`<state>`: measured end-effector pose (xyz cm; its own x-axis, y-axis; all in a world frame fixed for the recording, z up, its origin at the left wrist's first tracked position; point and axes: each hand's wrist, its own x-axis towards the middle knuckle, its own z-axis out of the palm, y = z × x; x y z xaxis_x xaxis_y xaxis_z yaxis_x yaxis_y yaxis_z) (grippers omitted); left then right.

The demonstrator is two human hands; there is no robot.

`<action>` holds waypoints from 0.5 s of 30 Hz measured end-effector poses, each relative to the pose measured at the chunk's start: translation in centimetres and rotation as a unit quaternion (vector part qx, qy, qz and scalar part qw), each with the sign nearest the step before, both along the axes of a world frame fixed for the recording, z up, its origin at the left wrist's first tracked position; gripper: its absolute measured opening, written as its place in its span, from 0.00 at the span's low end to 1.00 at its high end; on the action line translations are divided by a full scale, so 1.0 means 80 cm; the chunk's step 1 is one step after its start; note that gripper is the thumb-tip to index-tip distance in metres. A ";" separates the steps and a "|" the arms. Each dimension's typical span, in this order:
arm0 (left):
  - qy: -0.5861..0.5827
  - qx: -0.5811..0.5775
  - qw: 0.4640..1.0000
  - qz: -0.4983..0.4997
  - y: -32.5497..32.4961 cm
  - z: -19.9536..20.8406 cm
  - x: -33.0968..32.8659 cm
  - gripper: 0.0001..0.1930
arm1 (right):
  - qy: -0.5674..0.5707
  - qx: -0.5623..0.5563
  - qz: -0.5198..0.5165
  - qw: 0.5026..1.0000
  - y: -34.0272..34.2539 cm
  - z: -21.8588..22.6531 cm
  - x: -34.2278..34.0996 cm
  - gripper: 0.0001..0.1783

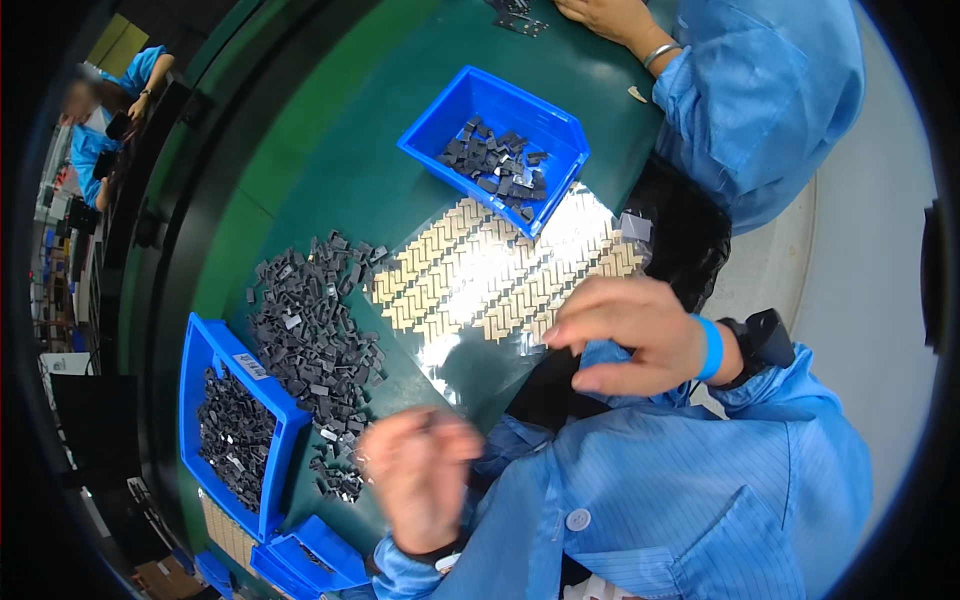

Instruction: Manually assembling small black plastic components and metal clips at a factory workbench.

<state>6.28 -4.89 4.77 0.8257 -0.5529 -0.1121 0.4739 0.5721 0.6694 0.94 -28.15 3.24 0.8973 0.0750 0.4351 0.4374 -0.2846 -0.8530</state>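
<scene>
My left hand (420, 470) is smeared by motion beside the near end of a loose pile of small black plastic parts (318, 330). Its fingers are bent, and a dark spot shows between them that I cannot make out. My right hand (635, 335), with a blue wristband (711, 350), hovers at the near right edge of a clear, shiny sheet (440, 352). Its thumb stands apart from the curved fingers, and nothing shows between them. Rows of small cream-coloured adhesive pieces (430, 285) in a zigzag pattern cover the sheet.
A blue bin (555, 115) with black parts overlaps the sheet's far edge. Another blue bin (285, 410), full of small dark parts, stands at the left, with smaller blue trays (325, 555) nearer. A co-worker's arm (690, 90) rests at the green table's (350, 150) far right.
</scene>
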 end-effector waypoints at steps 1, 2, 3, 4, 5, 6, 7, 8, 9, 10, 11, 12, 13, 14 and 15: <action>-0.140 0.098 0.980 0.098 0.022 0.001 0.014 0.12 | -0.029 -0.048 -0.027 0.998 -0.009 -0.002 0.000 0.17; -0.247 0.132 0.949 0.147 0.057 0.002 0.030 0.12 | -0.063 -0.094 -0.049 0.992 -0.016 -0.005 -0.004 0.16; -0.252 0.190 0.893 0.322 0.090 0.010 0.032 0.11 | -0.064 -0.086 -0.038 0.994 -0.020 -0.005 -0.004 0.16; -0.286 0.306 0.808 0.414 0.113 0.028 0.039 0.10 | -0.062 -0.113 -0.030 0.991 -0.022 -0.006 -0.002 0.14; -0.271 0.412 0.730 0.472 0.146 0.035 0.050 0.10 | -0.061 -0.141 -0.027 0.988 -0.023 -0.009 -0.002 0.12; -0.300 0.489 0.650 0.498 0.174 0.043 0.051 0.13 | -0.064 -0.136 -0.018 0.988 -0.021 -0.010 0.001 0.12; -0.309 0.586 0.573 0.482 0.190 0.047 0.054 0.14 | -0.056 -0.153 -0.014 0.987 -0.019 -0.014 0.003 0.11; -0.317 0.670 0.494 0.455 0.195 0.048 0.061 0.16 | -0.046 -0.173 -0.018 0.984 -0.019 -0.018 0.003 0.10; -0.318 0.670 0.496 0.452 0.194 0.044 0.065 0.16 | -0.044 -0.174 -0.020 0.984 -0.018 -0.024 0.004 0.10; -0.396 0.737 0.375 0.398 0.193 0.038 0.068 0.17 | -0.037 -0.184 -0.019 0.982 -0.016 -0.031 0.004 0.09; -0.462 0.785 0.243 0.335 0.192 0.034 0.069 0.19 | -0.032 -0.194 -0.015 0.980 -0.013 -0.037 0.006 0.09; -0.494 0.748 0.324 0.302 0.162 0.028 0.066 0.20 | -0.032 -0.194 -0.012 0.980 -0.010 -0.041 0.008 0.09; -0.529 0.728 0.370 0.231 0.120 0.023 0.063 0.21 | -0.023 -0.196 -0.007 0.980 -0.010 -0.046 0.009 0.09; -0.532 0.682 0.474 0.165 0.082 0.007 0.057 0.25 | -0.016 -0.198 0.003 0.980 -0.008 -0.051 0.012 0.10; -0.551 0.644 0.527 0.060 0.045 0.002 0.048 0.29 | -0.015 -0.200 0.005 0.980 -0.005 -0.055 0.015 0.10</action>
<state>10.08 -1.27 4.92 0.8022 -0.5408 0.2528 -0.5967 -0.7121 0.3701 2.16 -28.57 -1.20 0.8826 0.2538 0.3957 0.4655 -0.5886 -0.6609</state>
